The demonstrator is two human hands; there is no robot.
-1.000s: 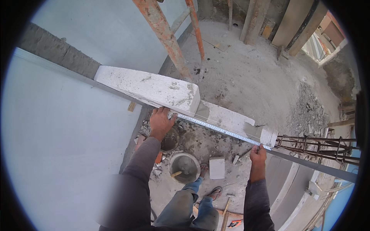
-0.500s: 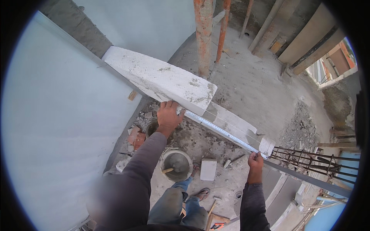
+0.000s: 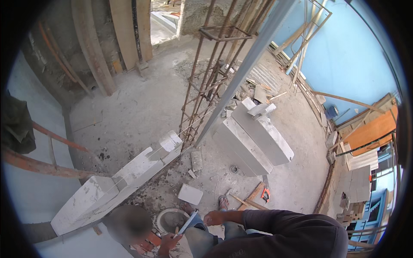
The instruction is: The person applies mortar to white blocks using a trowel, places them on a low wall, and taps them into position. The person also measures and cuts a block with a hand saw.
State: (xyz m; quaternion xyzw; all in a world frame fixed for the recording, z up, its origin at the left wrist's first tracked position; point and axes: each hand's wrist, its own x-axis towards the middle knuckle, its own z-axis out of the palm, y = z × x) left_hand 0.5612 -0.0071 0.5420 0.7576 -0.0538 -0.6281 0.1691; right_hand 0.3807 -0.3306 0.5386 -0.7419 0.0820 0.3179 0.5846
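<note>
The flat, pale grey metal blade [image 3: 188, 222] lies slantwise at the lower edge of the head view, just above the person's jeans-clad knees. Its lower end is in the left hand [image 3: 167, 243], whose fingers are wrapped round the handle end, probably so that the blade can be kept tilted over the work. The right hand [image 3: 214, 218] comes out of a dark sleeve and sits just beside the blade's upper tip. Its fingers are curled in, but whether they pinch the tip or only rest near it cannot be told.

Just left of the blade stands a round grey bucket of mortar [image 3: 171, 220], within easy reach of both hands. A loose white square block piece [image 3: 190, 194] lies on the dusty concrete floor [image 3: 142, 107] just beyond it, with a sandalled foot [image 3: 222, 202] beside it.

Further left runs a low course of white building blocks [image 3: 116, 185]. A thin taut string [image 3: 189, 125] stretches along its top, seemingly as a guide for keeping the course straight. The string leads towards a rusty upright rebar cage [image 3: 211, 86]. To the right are a stack of large white blocks [image 3: 258, 137] and a long grey metal bar [image 3: 245, 69] leaning steeply across the cage.
</note>
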